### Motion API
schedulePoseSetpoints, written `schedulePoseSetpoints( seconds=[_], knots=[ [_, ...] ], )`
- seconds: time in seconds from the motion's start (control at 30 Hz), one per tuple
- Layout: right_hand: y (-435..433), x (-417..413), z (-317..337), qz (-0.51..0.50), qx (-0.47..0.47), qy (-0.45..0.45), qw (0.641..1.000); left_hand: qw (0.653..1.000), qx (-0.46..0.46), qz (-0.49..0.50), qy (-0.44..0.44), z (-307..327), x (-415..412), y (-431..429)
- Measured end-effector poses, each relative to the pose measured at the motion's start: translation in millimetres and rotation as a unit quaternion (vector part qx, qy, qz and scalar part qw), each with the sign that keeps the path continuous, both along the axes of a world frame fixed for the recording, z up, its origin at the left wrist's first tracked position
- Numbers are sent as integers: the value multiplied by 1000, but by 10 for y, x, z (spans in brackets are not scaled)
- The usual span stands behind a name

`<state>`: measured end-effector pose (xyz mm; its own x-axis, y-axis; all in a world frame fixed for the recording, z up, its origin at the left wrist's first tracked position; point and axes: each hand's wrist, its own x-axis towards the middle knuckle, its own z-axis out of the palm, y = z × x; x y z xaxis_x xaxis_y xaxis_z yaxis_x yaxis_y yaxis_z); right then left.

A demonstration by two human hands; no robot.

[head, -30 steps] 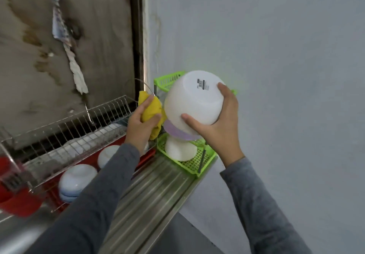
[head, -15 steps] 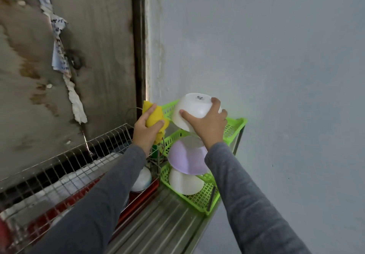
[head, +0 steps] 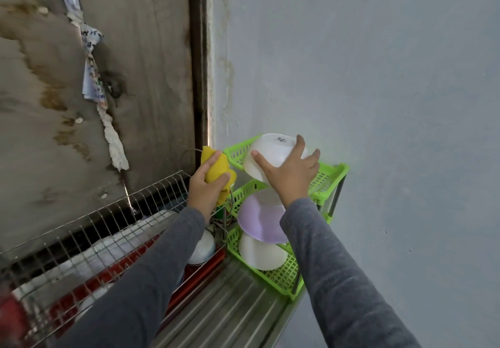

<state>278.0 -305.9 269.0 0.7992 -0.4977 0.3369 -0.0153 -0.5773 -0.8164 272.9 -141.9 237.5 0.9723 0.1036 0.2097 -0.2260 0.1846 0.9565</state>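
A white bowl (head: 270,152) lies upside down and tilted on the top tier of a green plastic rack (head: 331,177). My right hand (head: 289,177) is spread over its near side, thumb on the left and fingers straight across the base. Just left of the rack, my left hand (head: 201,193) grips a yellow cloth (head: 216,166). On the tier below sits an upturned purple bowl (head: 257,220), and under it another white bowl (head: 259,253) on the bottom tier.
A wire dish rack (head: 108,228) with a red tray and several white bowls runs along the left. The ribbed steel drainboard (head: 230,307) lies below my arms. A grey wall closes the right side, directly behind the green rack.
My right hand carried the white bowl up and away onto the rack's top tier, and its fingers have loosened and spread. My left hand with the cloth stayed beside the rack.
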Motion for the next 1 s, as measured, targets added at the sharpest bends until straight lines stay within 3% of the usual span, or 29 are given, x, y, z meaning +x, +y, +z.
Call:
schedulePoseSetpoints(
  seconds=[0.2, 0.33, 0.43, 0.7, 0.9, 1.0],
  knots=[
    [31, -162, -38, 20, -91, -139, 986, 999, 10, 31, 2, -23, -231, 28],
    [90, -326, -208, 59, -186, -292, 936, 998, 13, 61, 7, -157, -539, 67],
    [160, -489, -404, 128, -210, -322, 914, 995, 20, 93, 10, -329, -826, 80],
    [344, -1139, -1171, 370, -189, -139, 899, 977, 58, 198, 62, -999, -1869, 57],
    [593, -1663, -1671, 490, -241, -27, 837, 946, 50, 300, 117, -1540, -2754, 93],
    [794, -1923, -1784, 547, -280, 17, 789, 925, 37, 345, 153, -1707, -3188, 178]
  ],
)
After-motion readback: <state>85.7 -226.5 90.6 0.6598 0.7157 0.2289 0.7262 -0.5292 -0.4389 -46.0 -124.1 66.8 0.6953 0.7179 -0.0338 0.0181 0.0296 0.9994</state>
